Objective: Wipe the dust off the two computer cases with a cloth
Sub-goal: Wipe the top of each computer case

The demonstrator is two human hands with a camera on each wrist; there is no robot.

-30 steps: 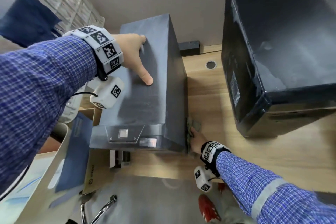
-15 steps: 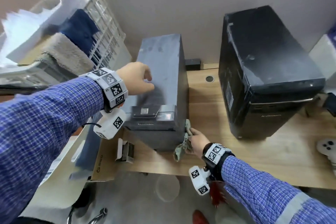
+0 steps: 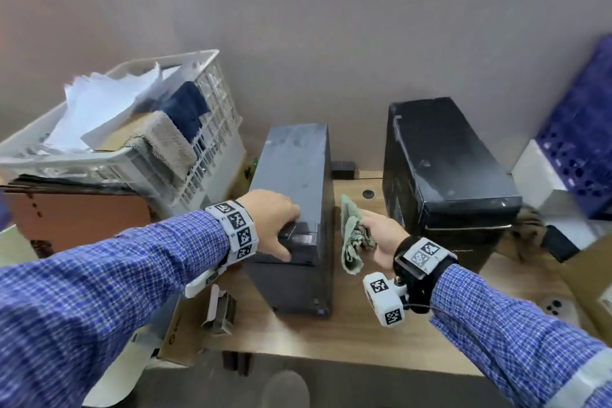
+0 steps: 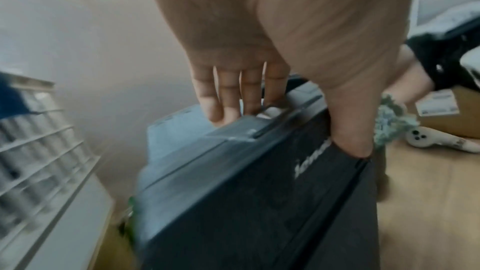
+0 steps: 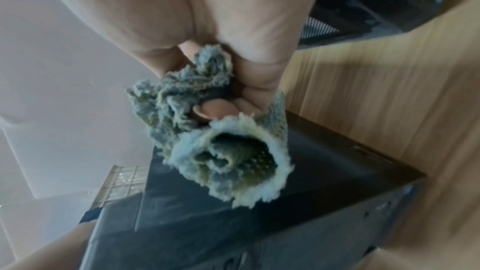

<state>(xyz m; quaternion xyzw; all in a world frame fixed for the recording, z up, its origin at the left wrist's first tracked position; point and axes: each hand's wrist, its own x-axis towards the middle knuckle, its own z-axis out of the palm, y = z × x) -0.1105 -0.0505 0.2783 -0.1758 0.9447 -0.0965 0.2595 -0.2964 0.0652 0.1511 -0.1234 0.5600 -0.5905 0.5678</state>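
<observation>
**Cloth lifted beside the grey case, left hand on its front edge**

Fingers of the left hand lie straight over the top front edge of the grey computer case, with the thumb pressed down on its front face. The right hand has its fingers curled round a bunched green cloth, held in the air in the gap between the grey case and the black computer case. That gap is narrow but open, with bare wooden surface below it and more free room toward the near edge. A white basket crowds the grey case on its left, and a small carton stands just beside its front corner. Both cases stand upright, backs close to the wall. A white controller lies on the surface well to the right.

Half a second ago the cloth hung low against the grey case's front right corner; now it is raised alongside the upper part of that side. The left hand has slid from the middle of the top panel forward to the front edge.
</observation>
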